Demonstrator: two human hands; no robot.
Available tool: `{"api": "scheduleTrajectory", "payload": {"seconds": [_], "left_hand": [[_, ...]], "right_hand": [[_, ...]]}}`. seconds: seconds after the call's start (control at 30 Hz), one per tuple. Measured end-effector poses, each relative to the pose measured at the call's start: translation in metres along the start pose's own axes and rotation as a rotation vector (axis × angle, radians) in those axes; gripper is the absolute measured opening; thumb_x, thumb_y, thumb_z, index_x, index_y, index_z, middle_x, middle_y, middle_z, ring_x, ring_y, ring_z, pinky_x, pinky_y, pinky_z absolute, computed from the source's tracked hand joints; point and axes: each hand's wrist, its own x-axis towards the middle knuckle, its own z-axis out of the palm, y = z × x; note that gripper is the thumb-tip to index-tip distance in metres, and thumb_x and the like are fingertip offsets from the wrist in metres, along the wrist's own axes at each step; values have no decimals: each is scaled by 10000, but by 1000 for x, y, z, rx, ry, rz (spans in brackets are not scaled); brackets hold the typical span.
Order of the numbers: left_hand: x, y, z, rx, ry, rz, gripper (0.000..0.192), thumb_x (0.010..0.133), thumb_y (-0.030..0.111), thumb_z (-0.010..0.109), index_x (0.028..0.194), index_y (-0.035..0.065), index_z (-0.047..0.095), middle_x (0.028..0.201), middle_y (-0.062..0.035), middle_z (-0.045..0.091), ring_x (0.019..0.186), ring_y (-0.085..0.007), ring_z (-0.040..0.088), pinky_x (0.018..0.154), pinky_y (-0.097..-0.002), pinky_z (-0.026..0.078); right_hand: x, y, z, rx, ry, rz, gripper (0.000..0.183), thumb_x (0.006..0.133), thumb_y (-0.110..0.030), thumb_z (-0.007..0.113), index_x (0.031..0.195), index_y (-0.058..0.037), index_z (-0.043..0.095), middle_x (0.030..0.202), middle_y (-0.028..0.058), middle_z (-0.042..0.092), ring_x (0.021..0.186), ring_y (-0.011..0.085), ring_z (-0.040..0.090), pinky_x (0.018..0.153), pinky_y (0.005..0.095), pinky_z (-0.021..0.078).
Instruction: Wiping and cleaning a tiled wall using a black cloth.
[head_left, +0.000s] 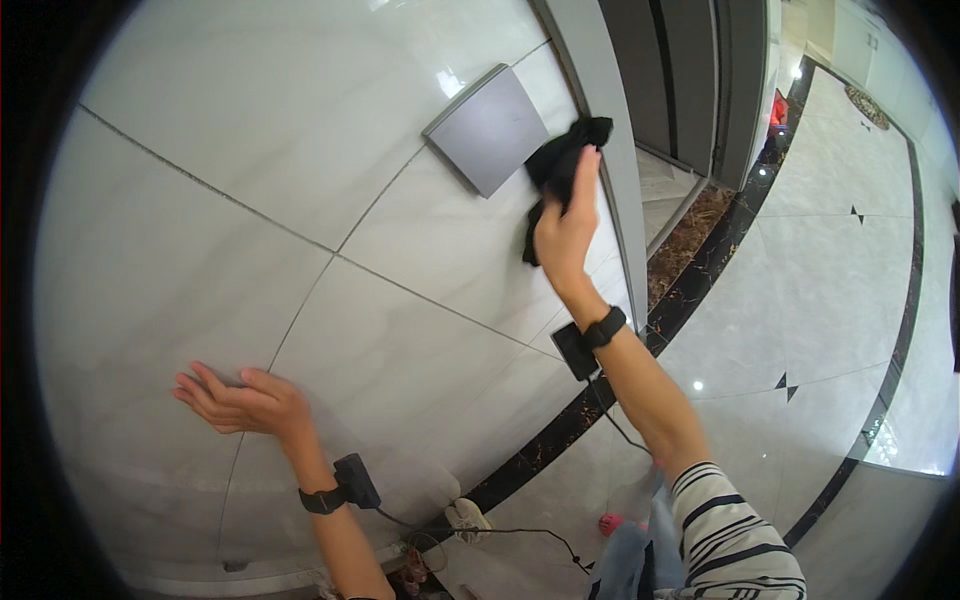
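My right hand (574, 225) presses a bunched black cloth (559, 161) against the white tiled wall (420, 300), its fingers stretched upward and slightly blurred. The cloth lies between a square grey wall switch plate (491, 131) and the grey door frame (600, 97), close to the plate's right corner. Part of the cloth is hidden behind the hand. Lower left, my left hand (244, 401) is held in front of the tiles with fingers loosely bent and apart. Nothing is in it, and whether it touches the wall cannot be told.
Each wrist wears a black band with a small black box (358, 480) and trailing cable (510, 530). Right of the frame stands a dark grey door (690, 82). Pale floor tiles with a black border (559, 427) run below. White shoes (468, 519) sit near the wall's foot.
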Motion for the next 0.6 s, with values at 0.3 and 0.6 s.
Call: {"api": "scheduleTrajectory", "payload": {"seconds": [0.3, 0.6], "left_hand": [[-1, 1, -3, 17, -25, -7, 518, 942, 196, 382, 1431, 33, 333, 1522, -165, 241, 1428, -363, 176, 1076, -505, 156], [3, 7, -7, 24, -24, -15, 483, 981, 242, 355, 1422, 48, 351, 1507, -164, 270, 1415, -348, 206, 1068, -502, 185]], "right_hand": [[-74, -40, 4, 62, -288, -382, 598, 613, 108, 492, 1206, 69, 563, 1326, 258, 509, 1276, 412, 457, 1071, 511, 341], [-88, -33, 1, 67, -271, -333, 741, 571, 157, 419, 1311, 125, 431, 1391, 324, 395, 1331, 475, 345, 1103, 540, 263]]}}
